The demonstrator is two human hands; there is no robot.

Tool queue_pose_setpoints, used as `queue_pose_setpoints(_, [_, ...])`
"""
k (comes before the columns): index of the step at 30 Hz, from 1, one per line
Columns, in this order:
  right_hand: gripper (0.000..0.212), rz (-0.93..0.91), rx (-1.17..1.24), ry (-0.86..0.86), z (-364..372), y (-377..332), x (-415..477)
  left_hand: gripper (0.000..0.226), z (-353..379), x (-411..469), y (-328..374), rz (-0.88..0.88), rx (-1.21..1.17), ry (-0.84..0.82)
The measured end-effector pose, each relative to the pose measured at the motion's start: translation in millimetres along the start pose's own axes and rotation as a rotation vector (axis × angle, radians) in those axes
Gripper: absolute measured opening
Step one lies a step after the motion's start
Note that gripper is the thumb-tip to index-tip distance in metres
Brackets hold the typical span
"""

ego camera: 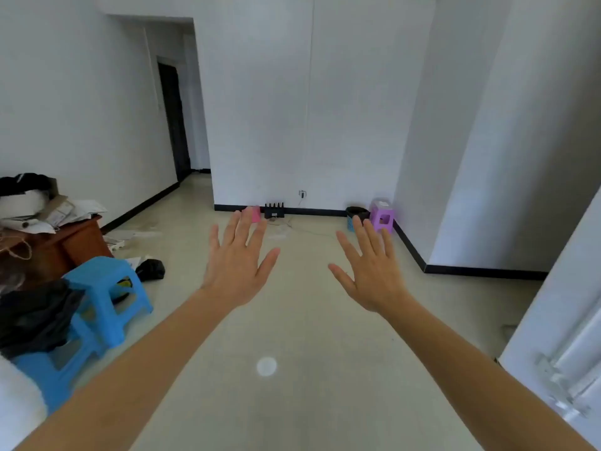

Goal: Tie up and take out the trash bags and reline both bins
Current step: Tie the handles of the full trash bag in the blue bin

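My left hand (239, 262) and my right hand (370, 268) are stretched out in front of me over the floor, palms down, fingers spread, holding nothing. Far ahead at the foot of the back wall stands a small blue basket bin (351, 222) lined with a black bag (357, 211), just past my right fingertips in the view. A small pink bin (256, 213) sits by the wall, partly hidden behind my left fingers. A knotted black bag (151, 269) lies on the floor at the left. More black plastic (35, 315) is heaped on a stool.
Two blue plastic stools (104, 288) stand at the left beside a brown desk (70, 245) piled with papers and boxes. A purple stool (382, 216) and a black router (274, 211) sit by the back wall. A hallway opens at the back left; a white door (566, 336) is at the right.
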State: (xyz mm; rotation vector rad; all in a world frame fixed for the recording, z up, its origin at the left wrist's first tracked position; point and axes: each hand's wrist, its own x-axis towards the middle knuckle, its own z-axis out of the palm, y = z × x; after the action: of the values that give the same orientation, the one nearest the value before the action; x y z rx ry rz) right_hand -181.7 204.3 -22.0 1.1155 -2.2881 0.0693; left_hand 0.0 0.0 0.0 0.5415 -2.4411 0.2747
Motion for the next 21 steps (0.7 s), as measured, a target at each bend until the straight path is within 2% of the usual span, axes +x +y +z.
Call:
queue_pose_setpoints(3, [0.072,0.04,-0.006,-0.004,25.1,21.0,40.8,0.066,37.9,57.8,-2.1,-0.009,-0.052,-0.047])
queue_pose_setpoints(13, [0.081,0.152,-0.027,-0.022,184.9,167.4,176.3,0.063,231.7,255.5,61.6,0.179,-0.199,0.014])
queue_pose_setpoints(18, [0.076,0.214,0.022,-0.028,264.9,253.2,279.5,0.067,322.7,391.8,92.0,0.18,-0.23,-0.058])
queue_pose_setpoints(21, [0.076,0.21,0.044,-0.016,305.0,296.2,350.8,0.066,360.9,462.8,91.5,0.195,-0.209,-0.037])
